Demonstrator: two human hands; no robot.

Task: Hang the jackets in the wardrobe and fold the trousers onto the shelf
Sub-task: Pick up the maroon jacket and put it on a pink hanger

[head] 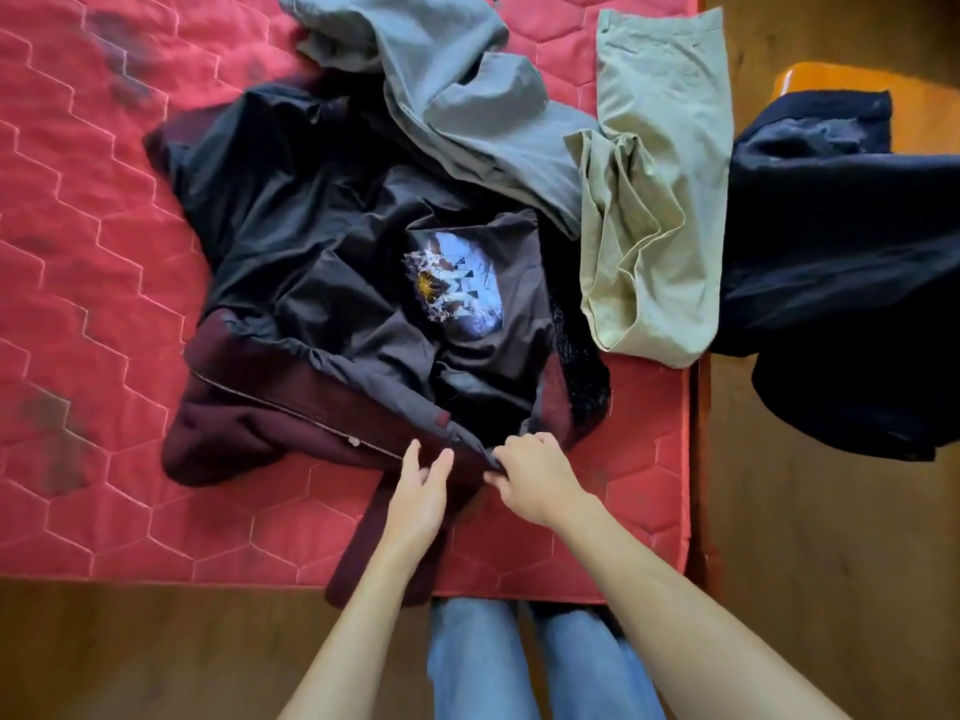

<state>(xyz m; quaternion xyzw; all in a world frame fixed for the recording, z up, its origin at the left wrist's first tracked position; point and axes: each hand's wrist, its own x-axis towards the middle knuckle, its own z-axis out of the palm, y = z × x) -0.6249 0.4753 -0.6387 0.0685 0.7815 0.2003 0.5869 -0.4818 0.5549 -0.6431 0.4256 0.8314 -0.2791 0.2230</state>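
Observation:
A pile of clothes lies on a red quilted mattress (104,252). At the near edge is a maroon zip jacket (270,423), with a dark grey jacket (291,220) bearing a printed patch spread over it. My left hand (418,491) rests on the maroon jacket with fingers extended. My right hand (535,475) pinches the dark grey jacket's hem at the near edge. Grey trousers (457,96) lie crumpled at the back, and beige trousers (660,200) lie along the right side of the mattress.
A dark navy garment (841,262) hangs over an orange-brown chair (831,80) at the right, off the mattress. The wooden floor (831,537) runs along the right and near sides. The legs of the person in blue jeans (478,662) stand against the mattress edge.

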